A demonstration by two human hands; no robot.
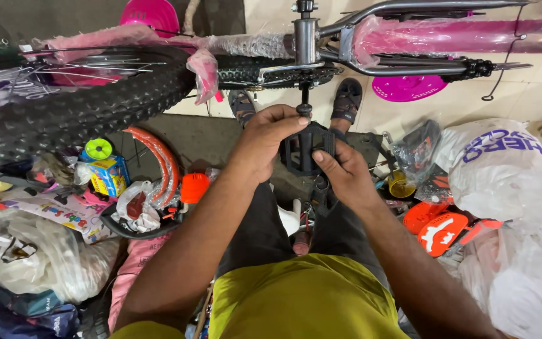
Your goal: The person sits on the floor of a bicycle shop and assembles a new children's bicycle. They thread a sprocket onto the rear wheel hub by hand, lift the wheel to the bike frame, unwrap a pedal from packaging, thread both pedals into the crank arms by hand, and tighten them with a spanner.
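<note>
In the head view, the left hand point(270, 141) and the right hand point(341, 172) both grasp a black pedal point(302, 150), held just below the crank arm point(305, 94), whose end meets the pedal's top edge under the left fingertips. The pedal looks seated at the crank but probably not yet tightened, since both hands are closed round it and no tool shows at the joint; the chainring point(283, 75) sits above the pedal, the tyre point(76, 110) up to its left, and orange parts point(440, 229) lie low to its right.
</note>
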